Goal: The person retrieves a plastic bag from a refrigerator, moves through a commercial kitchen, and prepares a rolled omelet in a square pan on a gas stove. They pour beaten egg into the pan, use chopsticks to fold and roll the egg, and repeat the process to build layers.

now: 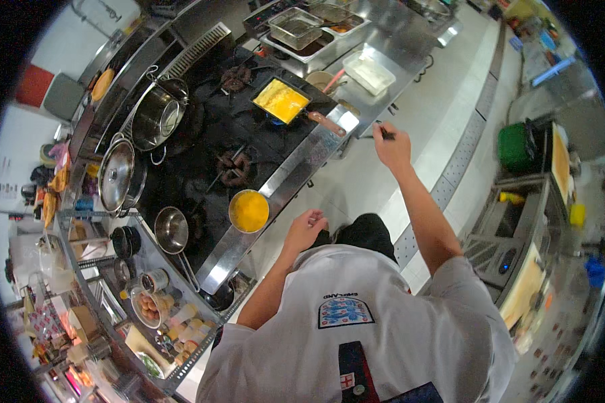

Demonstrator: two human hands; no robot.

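Observation:
My right hand (394, 146) is raised over the aisle, its fingers closed around a small black object (387, 134), too small to identify. To its left, a rectangular omelette pan (306, 107) holds a yellow egg layer (281, 101) above a blue flame, with its brown handle (326, 123) pointing towards my right hand. My left hand (305, 230) hovers beside the stove's front edge, loosely curled and empty. Near it, a round metal bowl (249, 211) of beaten egg rests at the stove's edge.
Large metal pots (160, 118) and a lidded pot (117, 176) stand at the stove's back left. A saucepan (171, 230) is nearer, beside a shelf with a bowl of eggs (149, 308). Beyond the omelette pan are a white plastic container (369, 73) and metal trays (295, 29).

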